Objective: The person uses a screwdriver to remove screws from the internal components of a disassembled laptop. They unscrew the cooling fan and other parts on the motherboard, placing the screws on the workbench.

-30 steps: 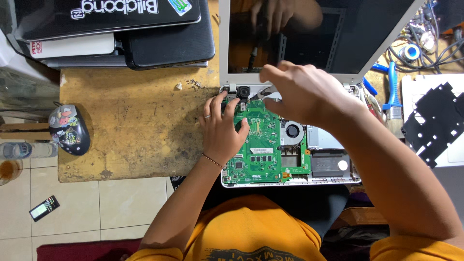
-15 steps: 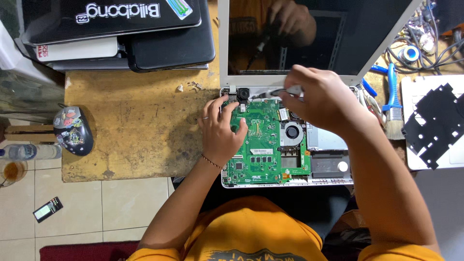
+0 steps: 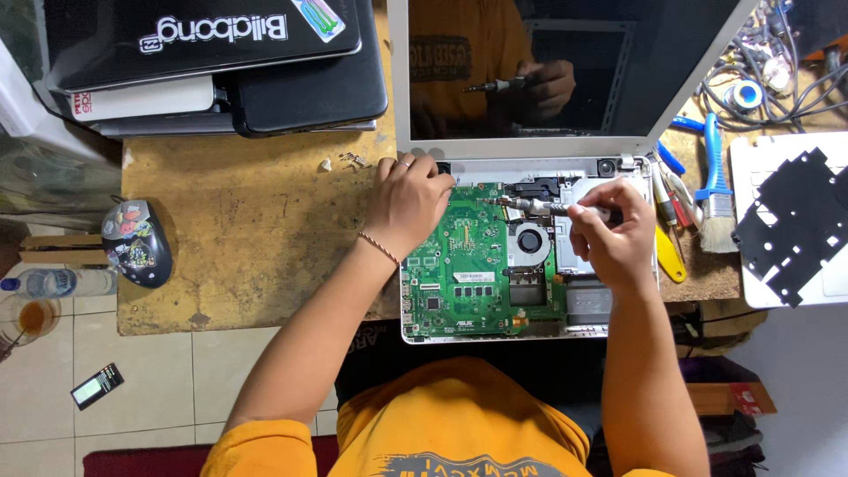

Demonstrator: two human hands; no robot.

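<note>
Two hands | right hand (image 3: 611, 237) grips screwdriver (image 3: 543, 208) | left hand (image 3: 408, 201) on motherboard (image 3: 468, 265)

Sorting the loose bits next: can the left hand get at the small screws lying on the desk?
Probably yes. The left hand rests on the green board's top-left corner, and the small screws lie just beyond it on bare desk, nothing between.

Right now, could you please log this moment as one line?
left hand: resting on green circuit board | right hand: holding screwdriver, tip at board's top edge | laptop: opened up
</note>
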